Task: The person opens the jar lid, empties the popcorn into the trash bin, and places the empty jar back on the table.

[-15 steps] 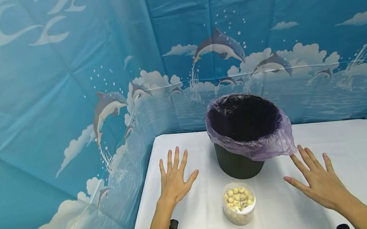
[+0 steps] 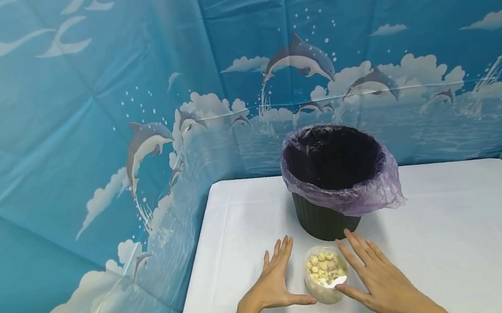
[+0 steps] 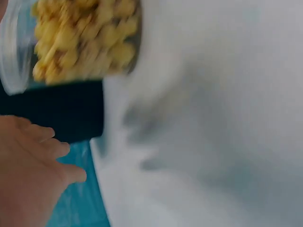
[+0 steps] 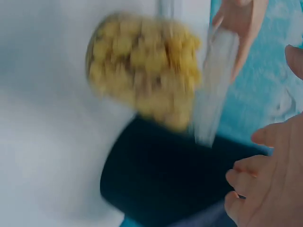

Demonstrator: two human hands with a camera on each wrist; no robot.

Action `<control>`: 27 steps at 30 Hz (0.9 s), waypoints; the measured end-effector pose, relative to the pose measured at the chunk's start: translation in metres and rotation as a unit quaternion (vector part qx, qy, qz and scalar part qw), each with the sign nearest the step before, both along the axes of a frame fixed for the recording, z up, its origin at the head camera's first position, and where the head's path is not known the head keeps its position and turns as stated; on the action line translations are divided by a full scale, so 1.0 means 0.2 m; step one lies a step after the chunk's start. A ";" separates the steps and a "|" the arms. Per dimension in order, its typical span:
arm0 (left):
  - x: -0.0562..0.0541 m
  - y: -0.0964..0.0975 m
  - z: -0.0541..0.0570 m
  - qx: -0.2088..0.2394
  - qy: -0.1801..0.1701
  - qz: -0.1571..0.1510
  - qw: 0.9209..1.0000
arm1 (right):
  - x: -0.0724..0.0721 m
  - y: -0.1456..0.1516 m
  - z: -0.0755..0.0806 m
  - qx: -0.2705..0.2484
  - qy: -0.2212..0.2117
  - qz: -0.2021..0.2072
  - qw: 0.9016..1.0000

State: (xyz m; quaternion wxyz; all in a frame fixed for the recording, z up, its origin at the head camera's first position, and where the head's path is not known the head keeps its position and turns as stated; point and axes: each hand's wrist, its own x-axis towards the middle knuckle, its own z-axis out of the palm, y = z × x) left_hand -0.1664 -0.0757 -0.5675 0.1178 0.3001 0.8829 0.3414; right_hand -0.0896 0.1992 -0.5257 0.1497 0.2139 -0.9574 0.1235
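A clear round tub (image 2: 325,294) of yellow popcorn (image 3: 85,38) stands on the white table in the head view, with a clear lid (image 4: 215,85) on top in the right wrist view. To its left is my left hand (image 2: 274,284), fingers spread and thumb pointing toward the tub. On the other side my right hand (image 2: 383,285) has its fingers extended and its thumb by the tub's front rim. Whether that thumb touches the rim I cannot tell. Neither hand grips anything. Motion blurs the tub in both wrist views.
Just behind the tub is a dark bin (image 2: 323,216), lined with a purple plastic bag (image 2: 376,188) folded over its rim. The white table (image 2: 469,241) extends to the right. Blue curtains (image 2: 76,125) with printed dolphins hang around the left and back sides.
Both hands have come inward and closer to the tub, the left moving right and downward, the right moving left. The tub and bin stay in place.
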 end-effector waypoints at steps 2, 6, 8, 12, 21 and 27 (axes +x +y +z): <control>0.02 0.05 -0.07 0.018 -0.019 -0.005 1.000 | -0.01 -0.07 -0.03 0.001 0.027 0.023 0.999; 0.05 0.16 -0.19 0.070 -0.044 -0.004 0.997 | -0.04 -0.16 -0.10 0.002 0.049 0.046 0.998; 0.06 0.20 -0.23 0.096 -0.042 0.000 0.994 | -0.06 -0.20 -0.13 -0.003 0.049 0.047 0.998; 0.08 0.26 -0.29 0.155 -0.020 0.013 0.988 | -0.08 -0.25 -0.17 -0.009 0.037 0.035 0.999; 0.10 0.32 -0.34 0.176 0.073 0.062 0.980 | -0.09 -0.30 -0.21 -0.017 0.019 0.018 1.000; 0.07 0.29 -0.23 0.152 0.177 0.086 0.969 | -0.13 -0.32 -0.15 -0.072 -0.010 0.000 0.997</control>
